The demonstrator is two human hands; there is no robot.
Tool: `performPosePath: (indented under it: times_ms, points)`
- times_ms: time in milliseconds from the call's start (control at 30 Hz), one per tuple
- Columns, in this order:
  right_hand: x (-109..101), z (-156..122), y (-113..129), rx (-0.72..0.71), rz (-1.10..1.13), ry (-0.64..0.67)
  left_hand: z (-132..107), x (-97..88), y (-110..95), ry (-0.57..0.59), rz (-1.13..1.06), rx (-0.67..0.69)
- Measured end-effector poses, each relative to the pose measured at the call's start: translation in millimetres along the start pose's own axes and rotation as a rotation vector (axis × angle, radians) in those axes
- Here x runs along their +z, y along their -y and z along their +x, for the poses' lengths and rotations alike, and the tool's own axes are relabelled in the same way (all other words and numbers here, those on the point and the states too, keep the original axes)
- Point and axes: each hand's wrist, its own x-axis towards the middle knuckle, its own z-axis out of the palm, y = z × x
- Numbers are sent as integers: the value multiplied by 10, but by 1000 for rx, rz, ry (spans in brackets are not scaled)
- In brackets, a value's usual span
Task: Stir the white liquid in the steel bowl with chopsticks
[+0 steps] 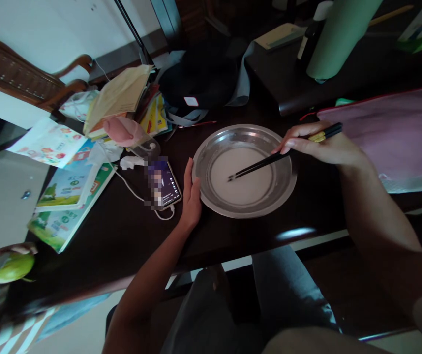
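Grey-trousered knees (270,295) at bottom centre, cut off by the frame edge. Left hand (191,194) flat, fingers pressed together, edge-on against the left rim of one round shallow steel dish (281,194) at frame centre on the dark wooden table (122,231). Right hand (319,145) pinching black chopsticks (266,162), tips dipped in cloudy white liquid; whether two sticks, hard to tell. One phone (165,189) just left, screen blurred.

Both forearms bare to the elbow, no sleeves, watch or rings visible. Left hand (191,194) and right hand (319,146) ungloved. Grey trousers (277,290) on both legs at bottom of frame, fabric plain, no markings.
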Motion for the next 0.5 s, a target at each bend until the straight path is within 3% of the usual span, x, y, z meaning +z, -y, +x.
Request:
performPosePath:
  times_ms: [100,167,233,367,433,500]
  points:
    - [-72,-2,-42,-2,-40,-214,-2,0,15,-3,-11,7]
    - [-129,-12,-62,-14,-3,-282,-2,-5,21,-5,-12,8]
    - [-139,-21,-56,-25,23,-227,-2,-8,17,-2,-5,6]
    - [-38,-19,1,-14,-4,17,-2,2,-3,4,11,7]
    - [-10,-12,8,-29,-12,16,-3,8,-9,-1,6,5]
    - [-38,-9,-9,-34,-54,-98,-4,7,-11,-4,4,6]
